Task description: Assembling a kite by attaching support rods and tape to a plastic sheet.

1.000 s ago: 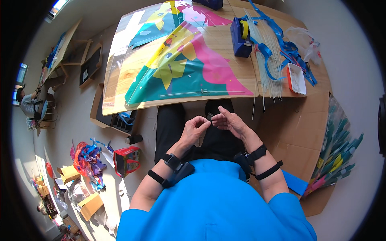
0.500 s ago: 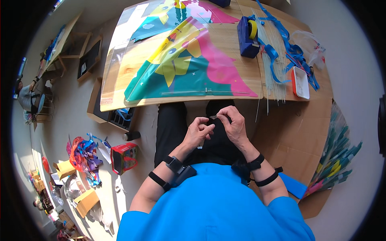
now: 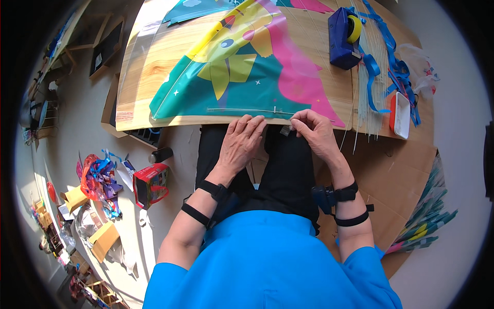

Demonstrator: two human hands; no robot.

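Note:
A triangular kite sheet (image 3: 216,85) in teal, pink and yellow, printed with a cartoon, lies on the wooden table. Along its near edge runs a thin white rod (image 3: 242,109) with a small crosspiece. My left hand (image 3: 242,138) is open, fingers stretched out, its tips at the table's near edge below the rod. At the same edge, farther right, my right hand (image 3: 315,131) pinches a small piece of clear tape (image 3: 285,131), which hangs by its fingertips. The fingertips of the right hand are close to the sheet; whether they touch it I cannot tell.
A blue tape dispenser (image 3: 343,44) with a yellow core stands at the back right. Beside it lie thin white rods (image 3: 368,87), blue ribbon (image 3: 371,67) and a red-and-white tray (image 3: 399,116). Cardboard (image 3: 378,180) is at the right; a red bag (image 3: 150,184) is on the left floor.
Both hands have moved forward from above my lap to the table's near edge. They have spread apart, and the left fingers have straightened. The tape piece is still in the right hand.

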